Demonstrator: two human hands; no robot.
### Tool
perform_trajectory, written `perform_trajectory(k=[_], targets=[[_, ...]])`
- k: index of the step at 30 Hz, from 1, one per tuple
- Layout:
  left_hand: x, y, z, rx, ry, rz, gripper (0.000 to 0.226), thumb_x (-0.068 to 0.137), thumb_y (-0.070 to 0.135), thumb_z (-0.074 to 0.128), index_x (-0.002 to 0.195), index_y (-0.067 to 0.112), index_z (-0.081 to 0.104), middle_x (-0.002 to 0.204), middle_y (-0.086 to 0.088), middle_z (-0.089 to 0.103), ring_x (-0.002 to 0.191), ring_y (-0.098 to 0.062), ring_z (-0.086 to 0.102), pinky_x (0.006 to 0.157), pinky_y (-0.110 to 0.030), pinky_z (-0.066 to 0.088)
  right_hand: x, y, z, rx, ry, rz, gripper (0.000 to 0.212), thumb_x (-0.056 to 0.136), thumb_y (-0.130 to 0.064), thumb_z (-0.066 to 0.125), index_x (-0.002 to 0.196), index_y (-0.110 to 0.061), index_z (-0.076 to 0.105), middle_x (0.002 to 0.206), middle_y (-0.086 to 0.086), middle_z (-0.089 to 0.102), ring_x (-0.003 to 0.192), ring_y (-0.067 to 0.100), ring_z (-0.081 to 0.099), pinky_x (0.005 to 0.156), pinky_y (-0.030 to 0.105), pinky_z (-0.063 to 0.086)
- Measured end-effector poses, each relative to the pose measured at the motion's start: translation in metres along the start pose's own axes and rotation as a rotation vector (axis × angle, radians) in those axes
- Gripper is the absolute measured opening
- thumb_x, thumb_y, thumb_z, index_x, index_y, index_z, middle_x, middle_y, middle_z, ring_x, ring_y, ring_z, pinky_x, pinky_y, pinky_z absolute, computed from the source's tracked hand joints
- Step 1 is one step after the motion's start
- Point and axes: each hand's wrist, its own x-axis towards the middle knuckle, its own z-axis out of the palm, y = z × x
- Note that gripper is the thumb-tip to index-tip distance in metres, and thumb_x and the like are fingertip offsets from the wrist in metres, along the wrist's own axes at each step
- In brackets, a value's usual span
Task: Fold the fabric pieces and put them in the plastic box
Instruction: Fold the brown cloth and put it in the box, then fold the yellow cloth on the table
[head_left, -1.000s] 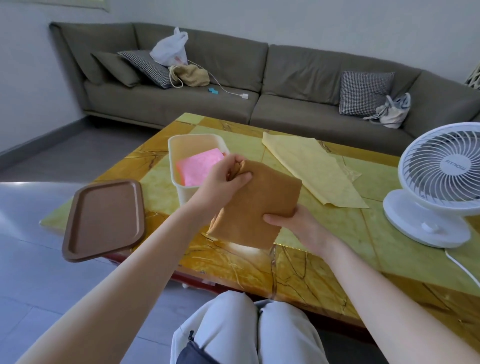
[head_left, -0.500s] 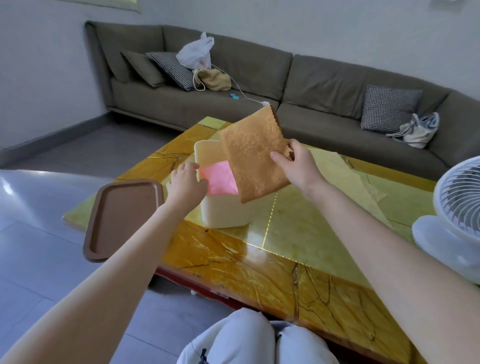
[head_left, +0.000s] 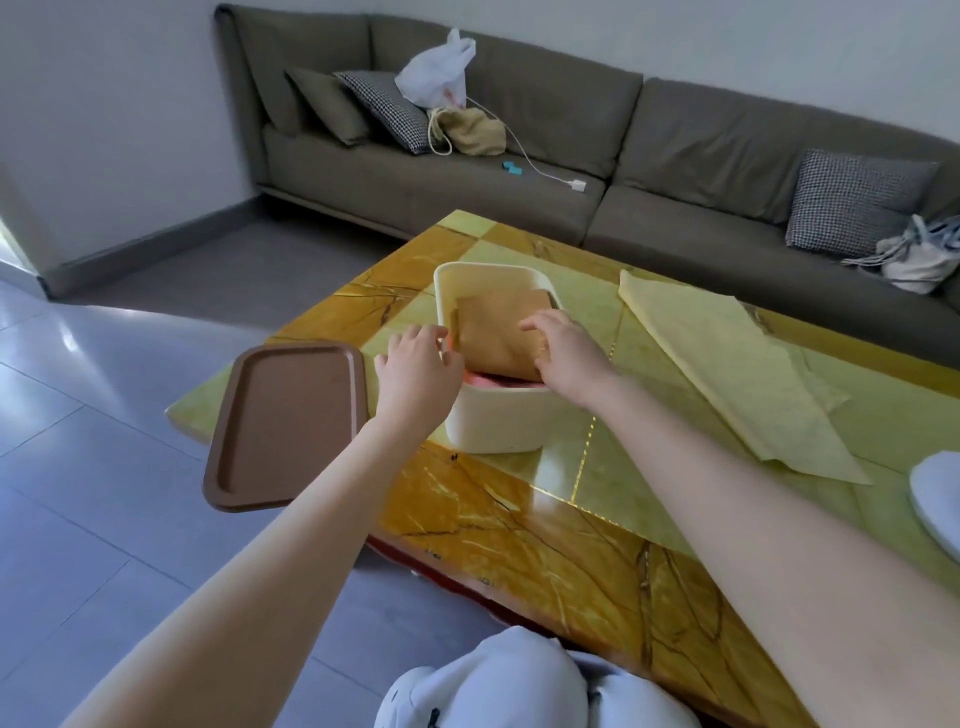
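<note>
- Tan folded fabric square (head_left: 493, 325) lies under the right hand (head_left: 569, 356); fingers (head_left: 535, 325) rest spread and lightly bent on its top face, pressing down; thumb sits at the near edge, cannot tell whether it pinches that edge.
- Left hand (head_left: 415, 366) holds the left rim of the white rectangular plastic box (head_left: 493, 423); fingers (head_left: 441, 338) curl over the rim, steadying it.
- Location: tan square is inside the box, on top of a pink fabric piece (head_left: 493, 380); its near edge rides up by the near rim, not seated flat.
- Risk 1: on release the fold may spring open, or the raised edge may hang over the rim; likely cause, the stack looks nearly level with the rim.
- Risk 2: an off-centre push could tip or slide the box on the glossy yellow-and-amber stone-pattern table (head_left: 519, 519); the left-hand hold counters this.
- Risk 3: brown rounded rectangular tray (head_left: 285, 421) overhangs the table's left edge; the left forearm passes close beside it; a bump could send it to the floor.
- Risk 4: pale yellow fabric sheet (head_left: 727, 364) lies on the table right of the box, not yet folded small; little room appears to remain in the box; it may not fit unless folded tight.
- Count: hands 2; box 1; fabric pieces 3 (tan, pink, yellow); tray 1; table 1; white fan base (head_left: 940, 493) 1, cut off at the right edge.
</note>
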Motion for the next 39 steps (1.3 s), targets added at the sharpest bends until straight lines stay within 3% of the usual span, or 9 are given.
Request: perform_trajectory(k=[5, 9, 15, 18, 26, 29, 33, 36, 39], targets=[[-0.002, 0.000, 0.003, 0.065, 0.007, 0.022, 0.039, 0.094, 0.021, 0.037, 0.132, 0.015, 0.047, 0.131, -0.004, 0.049, 0.124, -0.024, 0.037, 0.100, -0.040, 0.026, 0.003, -0.010, -0.003, -0.199, -0.098, -0.171, 0.052, 0.085, -0.032, 0.067, 0.134, -0.026, 0.050, 0.144, 0.002, 0.044, 0.139, 0.022, 0.029, 0.114, 0.036, 0.020], [-0.005, 0.003, 0.004, 0.090, -0.002, 0.015, 0.040, 0.095, 0.020, 0.035, 0.133, 0.015, 0.046, 0.132, -0.005, 0.047, 0.125, -0.024, 0.036, 0.100, -0.040, 0.026, 0.006, -0.018, -0.004, -0.321, -0.050, -0.130, 0.041, 0.087, -0.014, 0.058, 0.125, -0.029, 0.057, 0.125, 0.004, 0.060, 0.114, 0.027, 0.054, 0.093, 0.035, 0.043], [-0.006, 0.007, 0.002, 0.110, 0.013, 0.010, 0.039, 0.097, 0.023, 0.032, 0.132, 0.014, 0.046, 0.132, -0.006, 0.047, 0.124, -0.025, 0.037, 0.100, -0.041, 0.026, -0.007, -0.015, -0.014, -0.319, 0.091, -0.158, 0.037, 0.086, -0.004, 0.049, 0.111, -0.026, 0.064, 0.104, 0.006, 0.068, 0.096, 0.029, 0.061, 0.080, 0.038, 0.050], [-0.006, 0.007, 0.003, 0.120, -0.001, 0.003, 0.041, 0.097, 0.023, 0.032, 0.135, 0.013, 0.044, 0.136, -0.007, 0.045, 0.126, -0.026, 0.035, 0.102, -0.043, 0.025, -0.018, -0.005, -0.017, -0.278, 0.131, -0.232, 0.038, 0.087, -0.006, 0.049, 0.116, -0.027, 0.064, 0.106, 0.004, 0.069, 0.097, 0.026, 0.062, 0.081, 0.038, 0.051], [-0.007, 0.012, 0.001, 0.183, -0.031, -0.009, 0.042, 0.097, 0.019, 0.030, 0.138, 0.013, 0.041, 0.136, -0.009, 0.042, 0.126, -0.028, 0.034, 0.102, -0.044, 0.026, -0.031, 0.015, -0.002, -0.070, -0.244, -0.157, 0.040, 0.102, -0.037, 0.028, 0.136, -0.027, 0.049, 0.142, -0.003, 0.048, 0.134, 0.018, 0.040, 0.112, 0.037, 0.031], [-0.014, 0.019, 0.003, 0.253, 0.028, 0.045, 0.038, 0.094, 0.014, 0.035, 0.130, 0.011, 0.046, 0.129, -0.012, 0.042, 0.118, -0.030, 0.035, 0.097, -0.040, 0.028, -0.048, 0.021, 0.003, 0.012, -0.099, -0.221, 0.039, 0.102, -0.032, 0.031, 0.133, -0.018, 0.051, 0.142, -0.003, 0.048, 0.134, 0.014, 0.036, 0.108, 0.025, 0.024], [-0.045, 0.044, 0.027, 0.169, 0.144, 0.279, 0.028, 0.088, 0.008, 0.044, 0.114, 0.010, 0.053, 0.112, -0.011, 0.047, 0.103, -0.028, 0.041, 0.087, -0.033, 0.031, -0.088, 0.052, 0.005, 0.068, 0.266, -0.223, 0.023, 0.099, -0.016, 0.043, 0.114, -0.011, 0.060, 0.116, 0.001, 0.058, 0.106, 0.018, 0.055, 0.082, 0.025, 0.043], [-0.069, 0.060, 0.059, 0.140, 0.006, 0.432, 0.023, 0.087, 0.007, 0.046, 0.108, 0.010, 0.054, 0.106, -0.008, 0.048, 0.099, -0.026, 0.044, 0.084, -0.030, 0.031, -0.116, 0.089, 0.005, 0.031, 0.271, -0.057, 0.020, 0.097, -0.013, 0.044, 0.110, -0.012, 0.060, 0.113, 0.000, 0.055, 0.096, 0.018, 0.057, 0.070, 0.028, 0.044], [-0.083, 0.070, 0.102, 0.193, -0.296, 0.459, 0.031, 0.091, 0.012, 0.042, 0.120, 0.018, 0.052, 0.119, -0.003, 0.046, 0.113, -0.023, 0.041, 0.092, -0.030, 0.030, -0.141, 0.140, 0.001, -0.040, 0.148, 0.168, 0.025, 0.096, -0.009, 0.044, 0.118, -0.014, 0.055, 0.127, -0.001, 0.046, 0.091, 0.012, 0.054, 0.070, 0.025, 0.044]])
